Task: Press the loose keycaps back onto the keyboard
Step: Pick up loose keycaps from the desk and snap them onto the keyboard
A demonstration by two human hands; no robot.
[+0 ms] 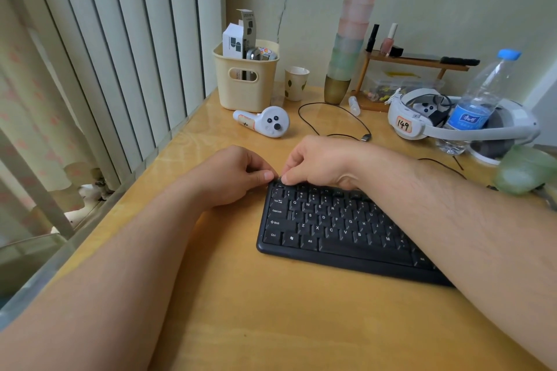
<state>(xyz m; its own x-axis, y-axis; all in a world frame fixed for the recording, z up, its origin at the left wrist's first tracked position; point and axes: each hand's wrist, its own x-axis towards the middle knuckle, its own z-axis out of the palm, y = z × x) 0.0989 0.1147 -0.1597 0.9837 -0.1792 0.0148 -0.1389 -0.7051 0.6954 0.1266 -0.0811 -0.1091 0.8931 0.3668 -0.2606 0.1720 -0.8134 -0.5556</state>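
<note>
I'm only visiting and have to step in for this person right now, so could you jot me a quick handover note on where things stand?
Left hand: at the keyboard's far-left corner, fingers curled, thumb tip against a small dark keycap.
Right hand: reaches over the top row and pinches at that same keycap from the other side.
Keyboard: black, lying on the wooden desk; the letter rows in view look filled.
Done: cannot tell how many caps already went back.
Left: probably press this corner cap home. No other loose caps show; the right forearm hides the keyboard's right part.
</note>
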